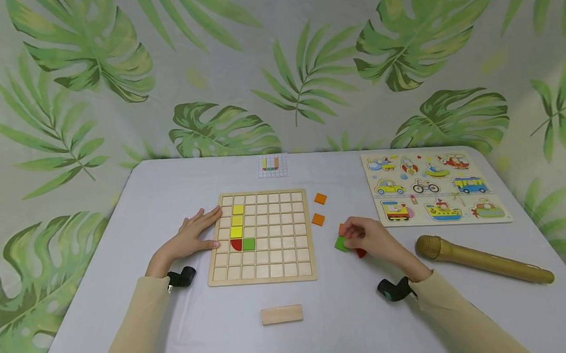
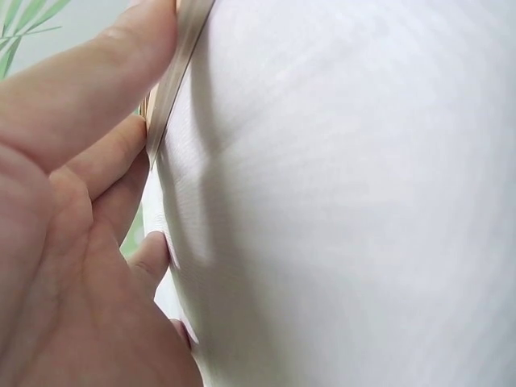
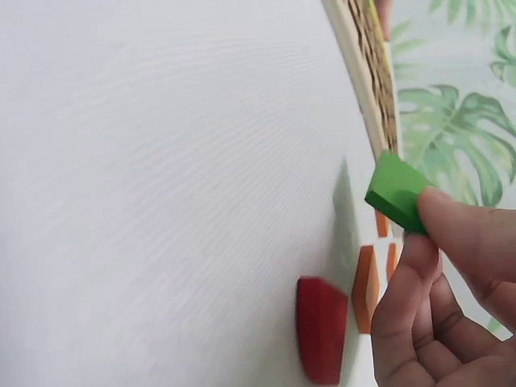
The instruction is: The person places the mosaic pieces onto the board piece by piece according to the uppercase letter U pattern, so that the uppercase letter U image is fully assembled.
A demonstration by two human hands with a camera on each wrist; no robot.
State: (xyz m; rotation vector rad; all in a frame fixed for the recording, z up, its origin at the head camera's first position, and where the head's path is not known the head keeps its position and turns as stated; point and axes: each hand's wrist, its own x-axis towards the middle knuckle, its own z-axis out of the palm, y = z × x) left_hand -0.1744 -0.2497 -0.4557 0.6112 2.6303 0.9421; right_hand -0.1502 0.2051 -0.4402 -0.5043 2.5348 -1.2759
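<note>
My right hand (image 1: 368,237) pinches a green square tile (image 3: 395,189) between thumb and fingertips, lifted off the cloth in the right wrist view. A red quarter-round tile (image 3: 321,330) lies below that hand, with an orange tile (image 3: 365,289) beside it. My left hand (image 1: 191,238) rests with fingers outstretched against the left edge of a wooden grid board (image 1: 282,258). On the board, a column of yellow tiles (image 1: 237,220) stands above a red quarter-round tile (image 1: 236,245), which has a green tile (image 1: 249,244) to its right.
Two orange tiles (image 1: 318,219) lie right of the board. A small pattern card (image 1: 272,166) is behind it, and a plain wooden block (image 1: 281,314) in front. At the right are a vehicle puzzle board (image 1: 419,199) and a gold microphone (image 1: 486,260).
</note>
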